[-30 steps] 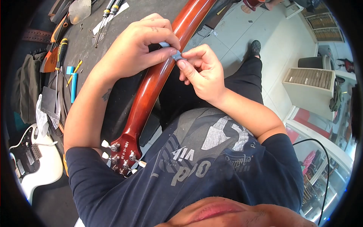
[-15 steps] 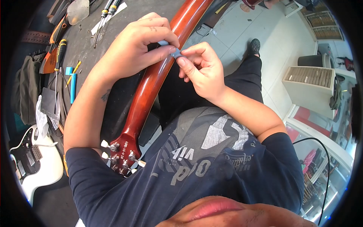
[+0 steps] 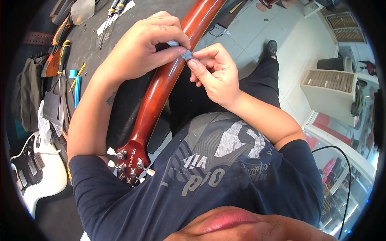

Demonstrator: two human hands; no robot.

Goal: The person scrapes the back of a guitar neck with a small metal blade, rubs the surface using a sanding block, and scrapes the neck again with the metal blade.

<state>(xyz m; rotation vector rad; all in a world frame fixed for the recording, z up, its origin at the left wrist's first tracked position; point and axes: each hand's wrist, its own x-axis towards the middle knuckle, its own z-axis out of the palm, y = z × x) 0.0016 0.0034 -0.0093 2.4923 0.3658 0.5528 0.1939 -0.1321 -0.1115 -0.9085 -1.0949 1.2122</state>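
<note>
A glossy red-brown guitar neck (image 3: 163, 84) runs diagonally across my lap, its back facing up. At its lower end is the headstock (image 3: 134, 158), with metal tuners and pale buttons. My left hand (image 3: 159, 42) lies over the neck, its thumb and fingers pinching a small blue-grey strip (image 3: 186, 55) against the back of the neck. From the other side, my right hand (image 3: 213, 72) grips the strip's near end between thumb and index finger. Part of the strip is hidden under the left fingers, and its material cannot be made out.
A dark workbench (image 3: 90, 48) on the left holds screwdrivers (image 3: 110, 20), a blue tool (image 3: 77, 90) and a white guitar body (image 3: 44, 172). To the right, a white cabinet (image 3: 327, 94) and a glass display case (image 3: 341, 172) stand on the tiled floor (image 3: 253, 36).
Both hands stay at nearly the same place on the neck. The left thumb has drawn back slightly, and a little more of the blue-grey strip shows.
</note>
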